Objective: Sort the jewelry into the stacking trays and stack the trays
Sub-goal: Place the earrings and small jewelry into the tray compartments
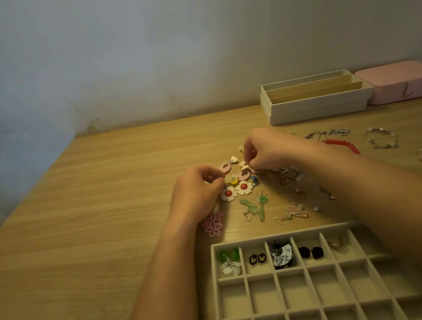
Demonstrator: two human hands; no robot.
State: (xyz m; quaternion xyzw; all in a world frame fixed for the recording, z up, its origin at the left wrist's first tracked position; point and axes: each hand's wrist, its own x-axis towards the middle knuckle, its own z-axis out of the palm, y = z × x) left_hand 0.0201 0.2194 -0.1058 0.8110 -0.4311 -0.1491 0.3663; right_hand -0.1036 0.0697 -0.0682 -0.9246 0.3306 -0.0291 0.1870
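A pile of earrings lies on the wooden table, with two white flower earrings (236, 191) and pink oval earrings (225, 168) among them. My left hand (198, 190) curls its fingers at the pile's left edge and pinches a small piece there. My right hand (264, 150) pinches a pink oval earring (256, 170) at the pile's top. A grey grid tray (288, 270) sits near me; its far row holds green, black and patterned earrings and a ring. Green leaf earrings (254, 207) and a pink flower earring (213, 225) lie loose between pile and tray.
A cream tray with long compartments (316, 107) stands at the back right, beside a pink jewelry box (402, 82). Bracelets and a red bead bracelet (342, 143) lie along the right side. A wall closes the table's back and left.
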